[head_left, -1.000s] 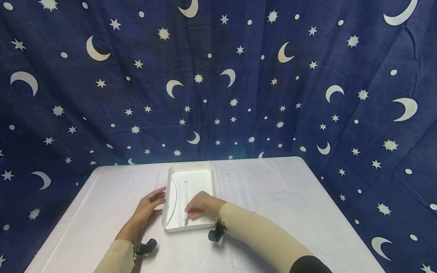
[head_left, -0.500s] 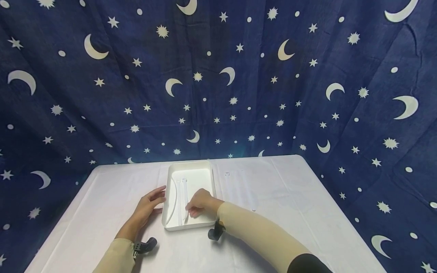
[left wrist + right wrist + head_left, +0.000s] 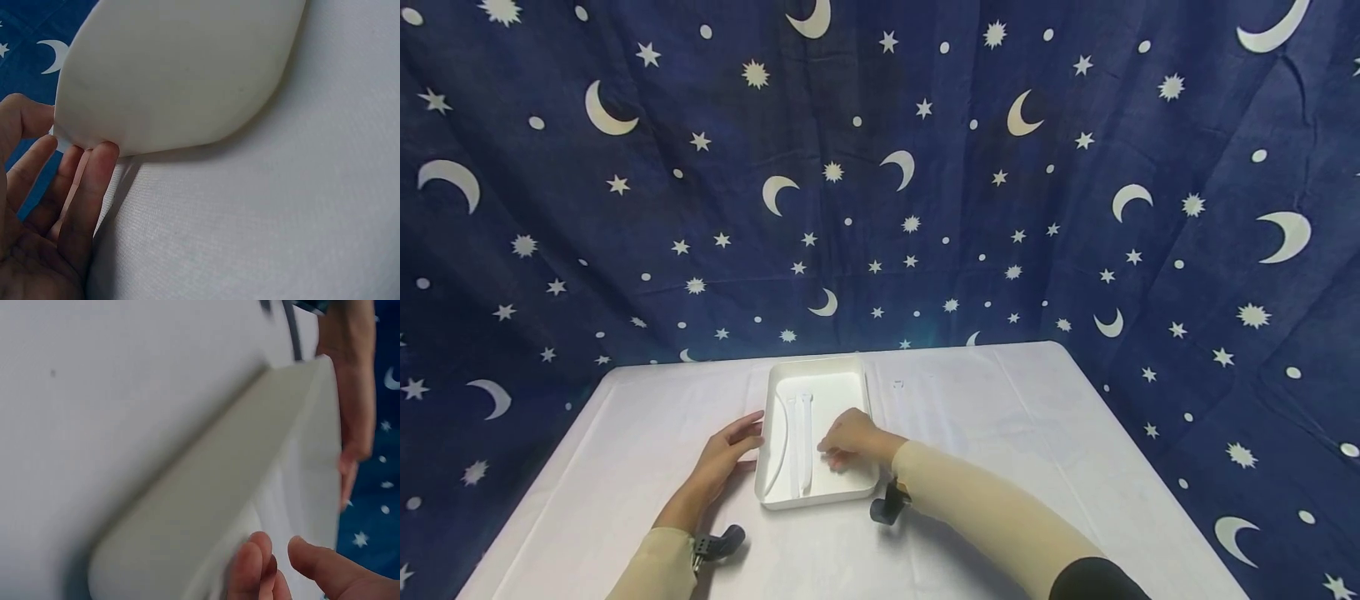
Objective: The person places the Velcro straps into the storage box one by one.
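White cloth covers the table (image 3: 1037, 433), and on it, near the middle, sits a white rectangular tray (image 3: 855, 493) with its long sides running near to far. At the tray's left wall rests the left hand (image 3: 726, 457), fingers straight and relaxed, their tips (image 3: 94, 169) touching the outside of the wall near its near-left corner; it grips nothing. A black wrist mount (image 3: 718, 542) shows at that sleeve's cuff. Inside the tray, toward its left half, lie two pale utensils: a curved one (image 3: 782, 442) nearest the left wall and a straight one (image 3: 806, 442) just beside it, both lengthwise. Right of them, the right hand (image 3: 852, 440) hovers low over the tray's right half, fingers (image 3: 250, 569) loosely bent with thumb and fingertips close together; whether they pinch anything cannot be told. Its beige sleeve (image 3: 985, 517) crosses the tray's near-right corner. Behind the table hangs a dark blue backdrop (image 3: 925, 167) printed with moons and stars.
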A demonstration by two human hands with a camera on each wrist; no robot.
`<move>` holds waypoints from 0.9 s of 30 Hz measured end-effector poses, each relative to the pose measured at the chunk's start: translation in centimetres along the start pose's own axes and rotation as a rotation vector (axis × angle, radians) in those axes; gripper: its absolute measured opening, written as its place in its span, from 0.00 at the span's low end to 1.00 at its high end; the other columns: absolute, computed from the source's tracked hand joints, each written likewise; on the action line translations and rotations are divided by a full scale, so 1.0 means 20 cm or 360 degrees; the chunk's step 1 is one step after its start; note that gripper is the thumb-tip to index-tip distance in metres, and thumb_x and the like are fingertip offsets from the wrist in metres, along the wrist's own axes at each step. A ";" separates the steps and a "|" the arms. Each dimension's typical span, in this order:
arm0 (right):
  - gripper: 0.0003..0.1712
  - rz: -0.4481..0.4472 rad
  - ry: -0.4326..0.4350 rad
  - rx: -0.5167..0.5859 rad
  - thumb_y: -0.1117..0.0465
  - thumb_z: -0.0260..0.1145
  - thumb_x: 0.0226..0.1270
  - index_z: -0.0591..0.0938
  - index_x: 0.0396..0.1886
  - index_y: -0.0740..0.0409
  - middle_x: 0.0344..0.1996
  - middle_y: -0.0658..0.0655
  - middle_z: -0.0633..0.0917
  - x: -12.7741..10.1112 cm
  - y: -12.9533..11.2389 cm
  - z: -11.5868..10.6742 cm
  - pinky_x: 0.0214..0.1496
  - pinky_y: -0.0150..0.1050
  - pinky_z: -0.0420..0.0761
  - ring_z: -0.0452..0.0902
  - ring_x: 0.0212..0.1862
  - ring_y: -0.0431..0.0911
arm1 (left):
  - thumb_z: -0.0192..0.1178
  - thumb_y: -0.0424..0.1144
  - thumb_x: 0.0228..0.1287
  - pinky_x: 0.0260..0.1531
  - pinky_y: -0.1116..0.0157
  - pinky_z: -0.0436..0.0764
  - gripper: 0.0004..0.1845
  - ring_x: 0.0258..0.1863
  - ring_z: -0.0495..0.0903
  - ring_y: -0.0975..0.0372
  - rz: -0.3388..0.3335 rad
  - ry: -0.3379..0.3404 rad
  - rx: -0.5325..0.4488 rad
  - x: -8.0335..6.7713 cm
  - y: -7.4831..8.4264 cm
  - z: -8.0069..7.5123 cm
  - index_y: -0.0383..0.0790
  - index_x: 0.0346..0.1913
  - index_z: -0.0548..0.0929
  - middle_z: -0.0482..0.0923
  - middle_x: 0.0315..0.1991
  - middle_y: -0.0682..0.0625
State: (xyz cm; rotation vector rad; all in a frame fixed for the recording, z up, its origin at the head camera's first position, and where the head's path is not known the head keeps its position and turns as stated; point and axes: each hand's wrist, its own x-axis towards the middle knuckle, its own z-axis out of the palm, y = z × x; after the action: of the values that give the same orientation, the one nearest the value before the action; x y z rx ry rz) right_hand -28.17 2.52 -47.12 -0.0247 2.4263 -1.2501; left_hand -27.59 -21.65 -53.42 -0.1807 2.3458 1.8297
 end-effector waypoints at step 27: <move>0.15 0.0244 0.0310 0.0135 0.66 0.70 0.58 0.82 0.43 0.72 0.27 0.56 0.86 -0.13 0.45 -0.83 0.30 0.31 0.87 0.80 0.23 0.40 | 0.60 0.39 0.65 0.50 0.59 0.87 0.34 0.68 0.68 0.43 -0.0004 -0.0023 0.0009 0.00 0.01 0.00 0.45 0.74 0.64 0.65 0.71 0.37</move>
State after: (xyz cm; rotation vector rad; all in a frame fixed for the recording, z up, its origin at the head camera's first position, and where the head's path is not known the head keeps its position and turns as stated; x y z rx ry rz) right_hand -30.33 21.32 -44.69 0.3154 2.4785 -1.3378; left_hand -27.63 -21.66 -53.25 -0.1694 2.3400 1.8168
